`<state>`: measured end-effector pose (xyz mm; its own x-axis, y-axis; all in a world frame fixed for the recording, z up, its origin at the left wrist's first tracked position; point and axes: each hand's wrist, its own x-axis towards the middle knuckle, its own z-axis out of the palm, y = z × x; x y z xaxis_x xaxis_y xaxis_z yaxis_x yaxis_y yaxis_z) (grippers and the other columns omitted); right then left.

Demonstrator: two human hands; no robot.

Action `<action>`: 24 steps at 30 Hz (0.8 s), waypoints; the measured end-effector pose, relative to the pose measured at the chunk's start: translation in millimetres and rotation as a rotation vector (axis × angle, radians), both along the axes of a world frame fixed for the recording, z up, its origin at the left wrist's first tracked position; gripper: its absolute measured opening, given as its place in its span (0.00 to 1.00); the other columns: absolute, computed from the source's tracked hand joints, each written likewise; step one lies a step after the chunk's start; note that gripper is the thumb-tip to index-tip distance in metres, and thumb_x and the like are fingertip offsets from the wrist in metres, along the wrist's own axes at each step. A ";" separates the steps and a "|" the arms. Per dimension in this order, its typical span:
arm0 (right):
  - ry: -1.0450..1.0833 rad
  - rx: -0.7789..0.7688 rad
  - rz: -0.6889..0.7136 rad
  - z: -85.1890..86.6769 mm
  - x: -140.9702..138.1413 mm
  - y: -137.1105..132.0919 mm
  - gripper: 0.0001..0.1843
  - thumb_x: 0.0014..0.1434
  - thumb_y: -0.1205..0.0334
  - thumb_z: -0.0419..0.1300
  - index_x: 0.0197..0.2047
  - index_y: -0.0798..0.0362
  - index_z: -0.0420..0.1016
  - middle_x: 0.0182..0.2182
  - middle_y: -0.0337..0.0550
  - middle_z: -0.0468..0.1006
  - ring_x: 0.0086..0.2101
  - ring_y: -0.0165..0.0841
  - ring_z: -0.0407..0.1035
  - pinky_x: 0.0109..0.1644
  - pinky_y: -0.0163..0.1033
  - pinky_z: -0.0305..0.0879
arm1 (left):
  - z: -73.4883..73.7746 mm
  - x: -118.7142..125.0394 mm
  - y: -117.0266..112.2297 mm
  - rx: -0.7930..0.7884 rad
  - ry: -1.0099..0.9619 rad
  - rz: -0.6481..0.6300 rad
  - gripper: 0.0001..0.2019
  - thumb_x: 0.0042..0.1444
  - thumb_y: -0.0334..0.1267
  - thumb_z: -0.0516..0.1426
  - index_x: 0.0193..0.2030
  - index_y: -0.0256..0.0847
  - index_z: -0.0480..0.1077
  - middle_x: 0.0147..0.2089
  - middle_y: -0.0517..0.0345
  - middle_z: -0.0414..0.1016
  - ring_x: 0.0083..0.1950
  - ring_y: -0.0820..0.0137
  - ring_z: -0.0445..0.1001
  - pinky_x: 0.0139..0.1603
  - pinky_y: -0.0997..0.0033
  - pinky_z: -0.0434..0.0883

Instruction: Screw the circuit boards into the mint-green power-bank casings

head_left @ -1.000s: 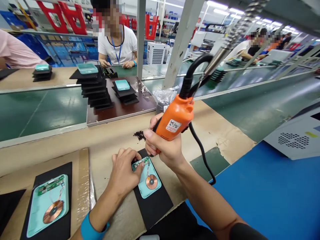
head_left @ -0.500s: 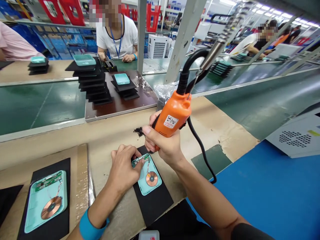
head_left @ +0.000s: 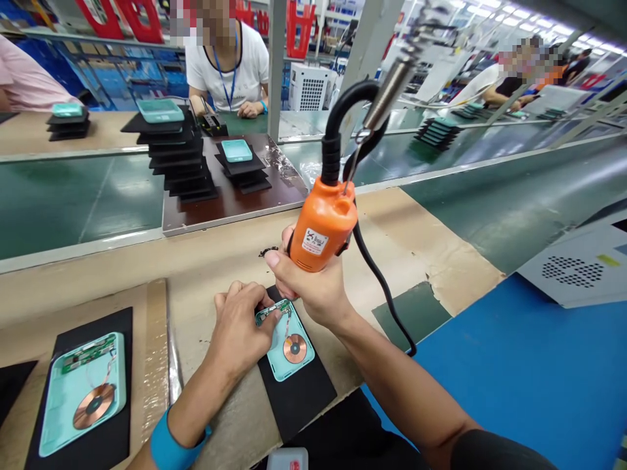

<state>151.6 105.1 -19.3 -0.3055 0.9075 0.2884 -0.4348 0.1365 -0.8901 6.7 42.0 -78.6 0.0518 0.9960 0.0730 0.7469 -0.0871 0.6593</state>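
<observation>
My right hand (head_left: pixel 318 284) is wrapped round an orange electric screwdriver (head_left: pixel 321 222), held tilted over the top end of a teal plastic case (head_left: pixel 281 362). Its tip is hidden behind my fingers. The case lies open on a black foam pad (head_left: pixel 298 408), with a copper coil (head_left: pixel 294 349) and a green circuit board (head_left: pixel 281 308) inside. My left hand (head_left: pixel 245 320) grips the upper left edge of the case, thumb on the board and fingers over the rim. A small heap of black screws (head_left: pixel 268 252) lies beyond, partly behind my right hand.
Another open teal case (head_left: pixel 53 405) with coil and board lies at left on black foam. Black pads (head_left: pixel 171 156) are stacked on a brown board (head_left: pixel 235 212). The screwdriver's black cable (head_left: pixel 382 281) loops at right, under a hanging spring. A co-worker (head_left: pixel 228 72) sits opposite.
The screwdriver and my right hand have shifted left and become more upright. My left hand keeps its hold on the case. The whole view has moved slightly.
</observation>
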 end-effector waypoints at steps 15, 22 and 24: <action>-0.057 -0.010 0.027 0.8 -2.4 3.7 0.23 0.62 0.56 0.78 0.37 0.47 0.65 0.21 0.25 0.63 0.18 0.24 0.57 0.21 0.34 0.56 | 1.9 1.4 0.2 -0.023 0.020 0.001 0.05 0.61 0.36 0.60 0.35 0.45 0.68 0.40 0.56 0.80 0.49 0.54 0.71 0.51 0.52 0.57; 0.113 0.006 0.098 7.5 14.9 14.5 0.19 0.66 0.55 0.74 0.50 0.46 0.68 0.19 0.20 0.62 0.14 0.23 0.53 0.18 0.30 0.59 | 4.1 -1.2 -1.0 -0.026 0.015 -0.007 0.03 0.63 0.37 0.61 0.37 0.45 0.72 0.42 0.56 0.82 0.51 0.54 0.72 0.54 0.50 0.59; 0.155 0.033 0.027 11.4 22.7 18.7 0.16 0.67 0.57 0.71 0.50 0.45 0.68 0.19 0.20 0.62 0.14 0.23 0.54 0.20 0.30 0.61 | 5.3 -3.9 -0.4 -0.031 0.001 -0.003 0.04 0.65 0.41 0.61 0.39 0.46 0.75 0.42 0.55 0.82 0.52 0.54 0.74 0.56 0.48 0.60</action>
<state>174.3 123.9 -7.9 -0.2789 0.8891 0.3630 -0.5704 0.1508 -0.8074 2.8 41.6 -73.3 0.0549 0.9976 0.0415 0.7476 -0.0686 0.6606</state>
